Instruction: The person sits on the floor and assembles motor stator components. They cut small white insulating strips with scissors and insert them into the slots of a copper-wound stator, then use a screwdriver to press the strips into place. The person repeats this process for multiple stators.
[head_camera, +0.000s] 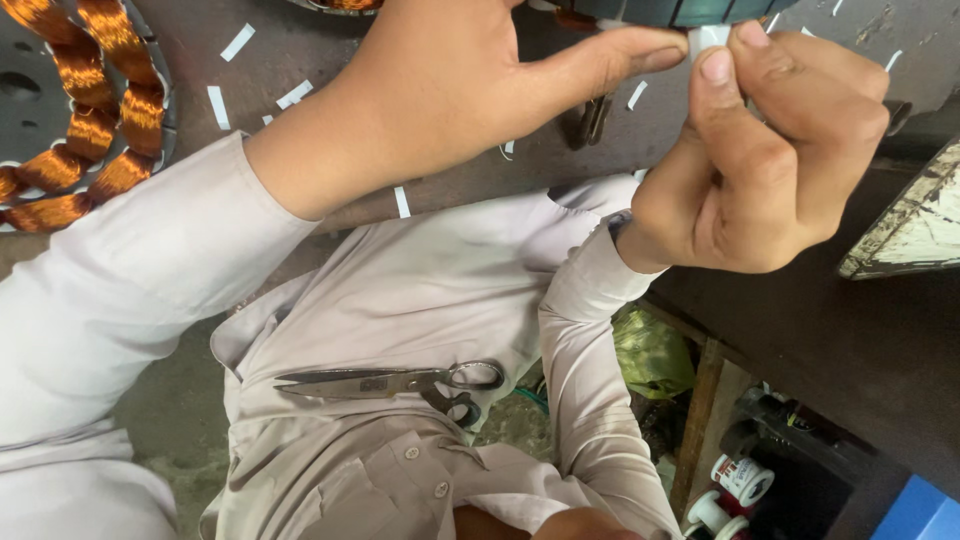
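My left hand (450, 85) reaches across the top of the view, its thumb tip pressed against a small white strip (710, 38). My right hand (765, 150) is curled, pinching the same white strip between thumb and forefinger. The strip sits at the edge of a dark round stator (690, 10) that is mostly cut off by the top of the frame. Both sleeves are pale grey.
A wound stator with orange copper coils (85, 110) lies at the upper left. Several white paper strips (238, 42) are scattered on the dark surface. Scissors (395, 382) rest on my lap. Spools (742, 478) sit on a shelf at lower right; a chipped white board (915, 225) is at right.
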